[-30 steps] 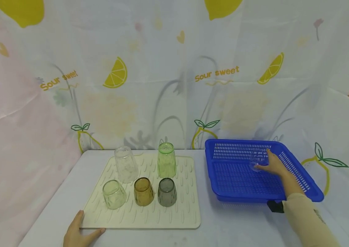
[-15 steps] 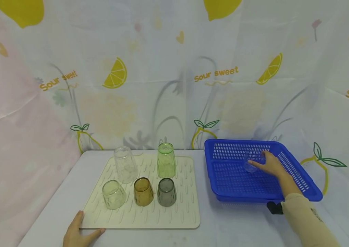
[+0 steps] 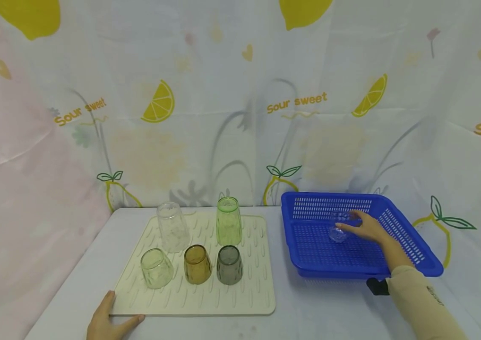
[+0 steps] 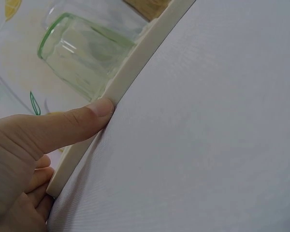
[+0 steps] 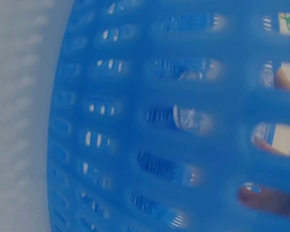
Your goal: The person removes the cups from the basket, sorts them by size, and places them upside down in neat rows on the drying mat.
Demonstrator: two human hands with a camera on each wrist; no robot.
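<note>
In the head view my right hand (image 3: 368, 227) grips a clear glass (image 3: 337, 229) from its right side, inside the blue plastic basket (image 3: 308, 271). Only bits of the right hand (image 5: 273, 200) show through the basket's slots in the right wrist view, and the basket wall hides the rest. My left hand (image 3: 106, 321) touches the near left corner of the cream drying mat (image 3: 189, 304). Up close, its thumb (image 4: 79, 125) lies straight along the mat's front edge, while the other fingers are partly hidden at the side edge.
On the mat stand a tall clear glass (image 3: 173, 229), a tall green glass (image 3: 229, 222), a short pale-green glass (image 3: 157, 269), an amber glass (image 3: 198, 265) and a grey glass (image 3: 229, 267). A lemon-print cloth (image 3: 206, 141) hangs behind the white table.
My right hand has moved left within the basket, and the clear glass has shifted left and slightly nearer with it. The left hand and the glasses on the mat stay put.
</note>
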